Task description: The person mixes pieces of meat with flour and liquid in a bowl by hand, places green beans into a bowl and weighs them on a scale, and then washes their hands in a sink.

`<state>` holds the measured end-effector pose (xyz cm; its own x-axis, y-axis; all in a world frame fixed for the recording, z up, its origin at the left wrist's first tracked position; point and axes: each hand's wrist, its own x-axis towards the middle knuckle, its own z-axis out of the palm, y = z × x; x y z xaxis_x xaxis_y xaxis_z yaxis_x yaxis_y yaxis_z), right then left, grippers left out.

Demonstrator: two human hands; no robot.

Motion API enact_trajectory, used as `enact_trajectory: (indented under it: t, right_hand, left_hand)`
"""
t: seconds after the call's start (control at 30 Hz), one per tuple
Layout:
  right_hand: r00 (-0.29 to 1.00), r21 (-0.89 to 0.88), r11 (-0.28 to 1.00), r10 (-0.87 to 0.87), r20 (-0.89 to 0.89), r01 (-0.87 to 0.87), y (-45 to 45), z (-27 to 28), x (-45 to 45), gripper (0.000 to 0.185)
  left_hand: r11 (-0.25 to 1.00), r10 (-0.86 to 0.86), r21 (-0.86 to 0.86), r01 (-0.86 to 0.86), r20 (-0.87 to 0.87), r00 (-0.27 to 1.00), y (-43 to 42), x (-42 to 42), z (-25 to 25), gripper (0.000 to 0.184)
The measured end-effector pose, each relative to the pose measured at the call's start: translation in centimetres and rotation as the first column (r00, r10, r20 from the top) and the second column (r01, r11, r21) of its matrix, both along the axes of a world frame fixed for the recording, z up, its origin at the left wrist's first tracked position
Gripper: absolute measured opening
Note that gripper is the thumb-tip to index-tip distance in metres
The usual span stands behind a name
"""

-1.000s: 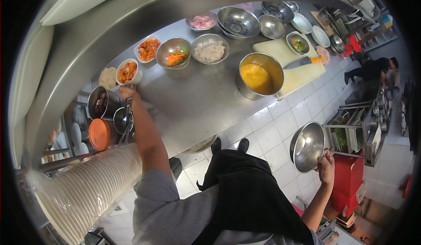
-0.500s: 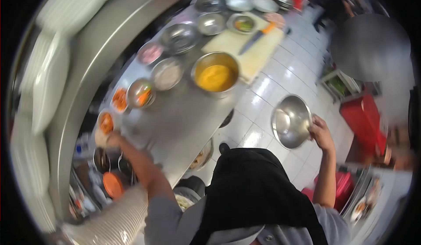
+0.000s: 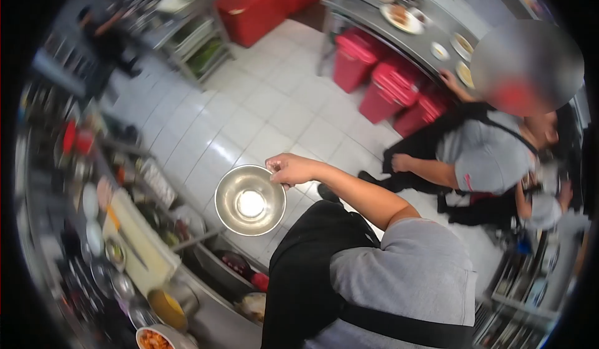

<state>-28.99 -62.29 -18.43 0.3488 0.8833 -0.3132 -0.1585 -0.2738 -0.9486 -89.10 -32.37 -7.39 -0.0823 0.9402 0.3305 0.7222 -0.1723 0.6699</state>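
Metal bowl (image 3: 251, 200), rim in right hand (image 3: 292, 169).

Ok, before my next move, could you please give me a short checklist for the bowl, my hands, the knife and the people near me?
1. Right hand grips metal bowl at its rim: ok.
2. Metal bowl has no food inside: ok.
3. Metal bowl is above the worktop: not ok, it is over the floor.
4. Knife lies on cutting board: ok.
5. Nearest co-worker is apart from the bowl: ok.
6. Left hand is free: cannot tell, out of view.
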Motion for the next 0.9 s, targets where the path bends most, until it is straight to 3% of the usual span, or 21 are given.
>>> enact_trajectory:
  t: [0.07,0.13,0.17,0.2,0.23,0.27,0.3,0.33,0.37,0.4,0.43,0.47,0.5,0.53,0.57,0.6,0.67,0.73,0.9]
  right_hand:
    - [0.991,-0.028,0.991,-0.131,-0.007,0.131,-5.1,-1.6,1.7,0.020]
    - [0.940,-0.036,0.962,-0.255,0.225,0.270,-10.2,-2.6,2.6,0.020]
    - [0.922,-0.079,0.942,-0.298,0.249,0.326,-12.3,-3.0,2.6,0.022]
    - [0.910,-0.072,0.931,-0.332,0.247,0.359,-14.6,-3.5,2.9,0.022]
    - [0.895,-0.120,0.905,-0.371,0.248,0.408,-16.4,-3.9,2.9,0.022]
    - [0.881,-0.171,0.877,-0.403,0.249,0.450,-18.1,-4.6,2.8,0.022]
    - [0.869,-0.176,0.861,-0.433,0.239,0.477,-19.7,-6.1,3.0,0.022]
    - [0.859,-0.181,0.848,-0.457,0.230,0.499,-20.9,-7.7,3.0,0.022]
    - [0.843,-0.195,0.820,-0.518,0.148,0.538,-21.6,-7.4,2.6,0.022]
    - [0.823,-0.211,0.796,-0.554,0.124,0.567,-22.7,-8.7,2.9,0.021]
    - [0.796,-0.187,0.776,-0.601,0.071,0.602,-23.5,-10.7,2.9,0.020]
    - [0.768,-0.163,0.756,-0.639,0.024,0.634,-24.4,-12.3,3.2,0.018]
    - [0.756,-0.169,0.745,-0.655,-0.002,0.645,-25.3,-12.5,3.8,0.017]
    - [0.739,-0.174,0.732,-0.673,-0.033,0.659,-25.9,-12.5,4.4,0.016]
    - [0.715,-0.132,0.718,-0.695,-0.077,0.684,-26.6,-12.9,4.9,0.017]
    - [0.712,-0.149,0.725,-0.688,-0.139,0.672,-27.2,-14.0,5.0,0.012]
    - [0.697,-0.177,0.708,-0.705,-0.131,0.684,-28.8,-13.0,6.2,0.011]
    - [0.693,-0.132,0.696,-0.717,-0.072,0.706,-30.4,-14.2,6.4,0.009]
    - [0.577,-0.223,0.591,-0.806,-0.130,0.775,-32.6,-13.0,6.3,0.015]
  left_hand:
    - [0.947,-0.301,-0.077,0.313,0.134,0.944,3.8,9.4,-0.9,0.032]
    - [0.778,-0.552,-0.139,0.613,0.315,0.772,8.2,18.3,-3.4,0.038]
    - [0.778,-0.626,-0.141,0.613,-0.077,0.776,8.0,25.6,-3.2,0.032]
    - [0.754,-0.653,-0.055,0.655,0.050,0.756,4.3,34.5,-3.5,0.036]
    - [0.540,-0.837,-0.179,0.822,-0.011,0.547,2.7,41.8,-3.1,0.025]
    - [0.486,-0.862,-0.037,0.873,0.147,0.486,-1.1,50.3,-4.6,0.020]
    - [0.243,-0.947,-0.106,0.964,0.190,0.260,-4.1,57.5,-4.7,0.020]
    - [0.220,-0.944,-0.207,0.953,0.200,0.262,-6.9,64.4,-6.2,0.025]
    - [0.238,-0.971,0.004,0.971,0.035,0.238,-8.8,70.5,-10.3,0.031]
    - [0.185,-0.983,-0.153,0.971,-0.037,0.182,-12.3,77.2,-12.5,0.035]
    - [0.086,-0.993,-0.154,0.984,0.061,0.096,-20.5,81.4,-8.9,0.038]
    - [-0.106,-0.994,-0.029,0.994,0.043,-0.105,-22.7,89.0,-14.8,0.035]
    - [-0.221,-0.942,-0.187,0.957,0.296,-0.159,-29.8,91.9,-10.5,0.031]
    - [-0.160,-0.944,-0.056,0.985,0.300,-0.137,-34.3,98.1,-14.9,0.030]
    - [-0.219,-0.905,-0.082,0.972,0.389,-0.171,-39.4,100.9,-14.3,0.031]
    - [-0.195,-0.939,0.056,0.979,0.277,-0.202,-43.6,103.2,-14.4,0.030]
    - [-0.091,-0.968,-0.011,0.996,0.236,-0.086,-51.8,109.6,-16.9,0.036]
    - [-0.123,-0.947,-0.096,0.988,0.309,-0.088,-57.8,112.7,-17.2,0.037]
    - [-0.113,-0.943,-0.210,0.971,0.331,-0.038,-67.2,116.7,-17.8,0.035]
